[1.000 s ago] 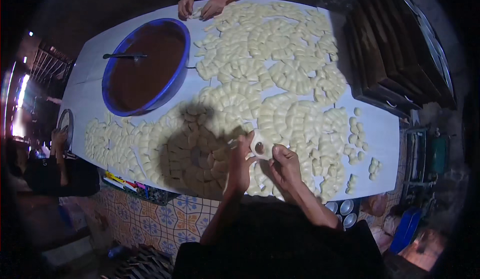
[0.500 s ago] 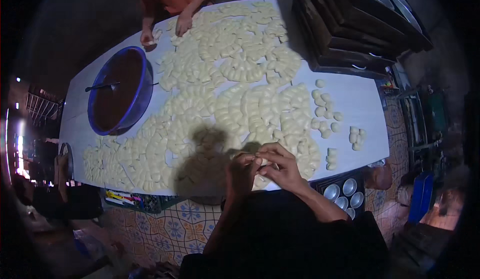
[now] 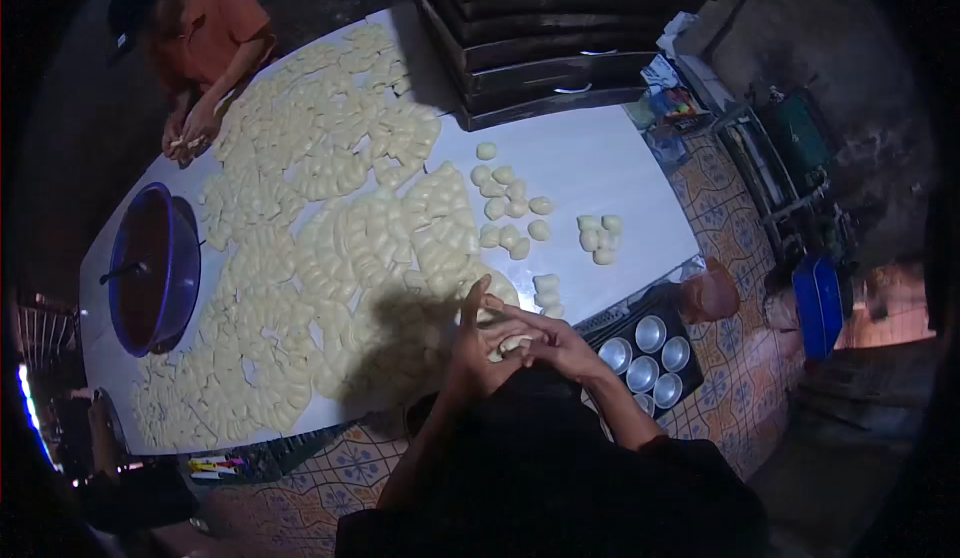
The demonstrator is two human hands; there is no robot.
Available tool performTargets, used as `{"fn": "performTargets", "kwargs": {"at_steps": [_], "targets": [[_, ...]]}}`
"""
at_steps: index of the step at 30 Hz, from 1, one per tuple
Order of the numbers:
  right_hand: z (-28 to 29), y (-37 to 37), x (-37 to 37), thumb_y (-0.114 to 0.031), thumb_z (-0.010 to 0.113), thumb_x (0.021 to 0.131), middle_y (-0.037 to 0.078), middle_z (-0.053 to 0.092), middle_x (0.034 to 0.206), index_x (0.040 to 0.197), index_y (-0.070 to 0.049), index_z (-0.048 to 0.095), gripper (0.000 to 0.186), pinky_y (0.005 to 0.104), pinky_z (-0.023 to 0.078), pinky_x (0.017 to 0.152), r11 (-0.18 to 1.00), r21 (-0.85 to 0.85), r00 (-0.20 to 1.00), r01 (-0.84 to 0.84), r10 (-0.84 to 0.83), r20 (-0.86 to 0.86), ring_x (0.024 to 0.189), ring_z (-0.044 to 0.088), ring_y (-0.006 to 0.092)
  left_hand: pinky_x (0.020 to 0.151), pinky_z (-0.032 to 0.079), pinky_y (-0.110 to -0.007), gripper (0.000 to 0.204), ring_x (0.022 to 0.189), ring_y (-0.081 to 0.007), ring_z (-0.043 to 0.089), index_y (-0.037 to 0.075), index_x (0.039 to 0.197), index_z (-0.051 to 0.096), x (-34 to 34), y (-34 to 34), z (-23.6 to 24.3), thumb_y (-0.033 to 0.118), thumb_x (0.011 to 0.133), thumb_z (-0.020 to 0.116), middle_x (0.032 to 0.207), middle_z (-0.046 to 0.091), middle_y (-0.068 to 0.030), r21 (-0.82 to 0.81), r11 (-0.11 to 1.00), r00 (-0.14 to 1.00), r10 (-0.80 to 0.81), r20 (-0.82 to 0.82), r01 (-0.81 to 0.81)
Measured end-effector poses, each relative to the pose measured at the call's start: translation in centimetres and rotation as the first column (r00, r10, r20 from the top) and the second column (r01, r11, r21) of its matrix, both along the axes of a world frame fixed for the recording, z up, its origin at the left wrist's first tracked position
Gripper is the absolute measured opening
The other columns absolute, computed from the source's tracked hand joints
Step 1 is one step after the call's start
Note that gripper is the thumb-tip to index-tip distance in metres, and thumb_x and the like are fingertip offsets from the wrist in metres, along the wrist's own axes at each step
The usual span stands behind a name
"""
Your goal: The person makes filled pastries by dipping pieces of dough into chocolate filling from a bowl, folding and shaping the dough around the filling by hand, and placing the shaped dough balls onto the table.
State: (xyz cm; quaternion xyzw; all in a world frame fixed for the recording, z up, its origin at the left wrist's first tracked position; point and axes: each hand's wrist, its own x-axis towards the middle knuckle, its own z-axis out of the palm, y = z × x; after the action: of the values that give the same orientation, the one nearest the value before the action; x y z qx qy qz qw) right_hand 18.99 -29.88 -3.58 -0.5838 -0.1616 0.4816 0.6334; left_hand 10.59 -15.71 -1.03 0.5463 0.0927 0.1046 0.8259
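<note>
My left hand (image 3: 474, 348) cups a small pale piece of dough (image 3: 512, 345) at the near edge of the table. One of its fingers points up, away from the dough. From the other side, my right hand (image 3: 562, 351) pinches the same piece, so fingers partly cover it. Beyond my hands, many shaped pale dough pieces (image 3: 350, 238) lie packed over the white table (image 3: 620, 168). Loose round dough balls (image 3: 515, 190) sit to the right of them, with small clusters (image 3: 603, 238) farther right.
A purple tub (image 3: 186, 288) of brown filling with a utensil in it stands at the left. Dark stacked trays (image 3: 540, 53) rise at the far side. Round metal tins (image 3: 645, 370) lie on a dark tray at the right. Across the table, a person (image 3: 215, 38) in orange handles dough.
My view has swung to the right, so the table appears shifted left. Both hands remain around the dough, and my left hand has opened out from a tighter pinch.
</note>
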Motion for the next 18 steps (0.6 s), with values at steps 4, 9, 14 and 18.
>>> {"fn": "performTargets", "kwargs": {"at_steps": [4, 9, 14, 18], "targets": [[-6.5, -3.7, 3.8, 0.000, 0.054, 0.083, 0.007, 0.063, 0.111, 0.126, -0.001, 0.054, 0.043, 0.0236, 0.046, 0.077, 0.821, -0.028, 0.683, 0.570, -0.455, 0.572, 0.081, 0.057, 0.0099, 0.100, 0.038, -0.042, 0.089, 0.128, -0.0302, 0.036, 0.006, 0.139, 0.032, 1.8, -0.5, -0.6, 0.001, 0.063, 0.077, 0.140, 0.030, -0.0200, 0.745, 0.655, 0.991, 0.098, 0.088, -0.130], [-9.1, -4.5, 6.3, 0.006, 0.047, 0.083, 0.020, 0.060, 0.117, 0.124, 0.003, 0.053, 0.041, 0.0306, 0.042, 0.095, 0.796, -0.136, 0.750, 0.589, -0.476, 0.460, 0.113, 0.056, 0.0240, 0.093, 0.043, -0.036, 0.069, 0.119, -0.0234, 0.045, 0.005, 0.136, 0.038, 1.3, 1.6, -3.5, 0.002, 0.074, 0.068, 0.128, 0.046, -0.0141, 0.320, 0.920, 0.959, 0.270, -0.093, -0.228], [-4.2, -2.6, 6.8, 0.003, 0.047, 0.081, 0.024, 0.061, 0.111, 0.112, 0.004, 0.059, 0.033, 0.0367, 0.044, 0.093, 0.810, -0.379, 0.753, 0.448, -0.113, 0.649, 0.108, 0.058, 0.0345, 0.077, 0.048, -0.028, 0.042, 0.089, -0.0149, 0.058, 0.002, 0.119, 0.053, -0.9, 3.4, -3.8, -0.001, 0.078, 0.061, 0.109, 0.059, -0.0092, 0.203, 0.887, 0.886, 0.444, -0.134, -0.414], [-6.1, 0.0, 10.0, -0.002, 0.054, 0.079, 0.026, 0.058, 0.107, 0.113, 0.001, 0.058, 0.035, 0.0435, 0.045, 0.087, 0.854, -0.267, 0.452, 0.446, 0.043, 0.891, 0.101, 0.055, 0.0407, 0.075, 0.048, -0.026, 0.032, 0.087, -0.0136, 0.058, 0.001, 0.111, 0.059, -2.0, 5.2, -5.1, 0.001, 0.080, 0.060, 0.104, 0.061, -0.0079, 0.317, 0.833, 0.872, 0.488, -0.038, -0.453]]}}
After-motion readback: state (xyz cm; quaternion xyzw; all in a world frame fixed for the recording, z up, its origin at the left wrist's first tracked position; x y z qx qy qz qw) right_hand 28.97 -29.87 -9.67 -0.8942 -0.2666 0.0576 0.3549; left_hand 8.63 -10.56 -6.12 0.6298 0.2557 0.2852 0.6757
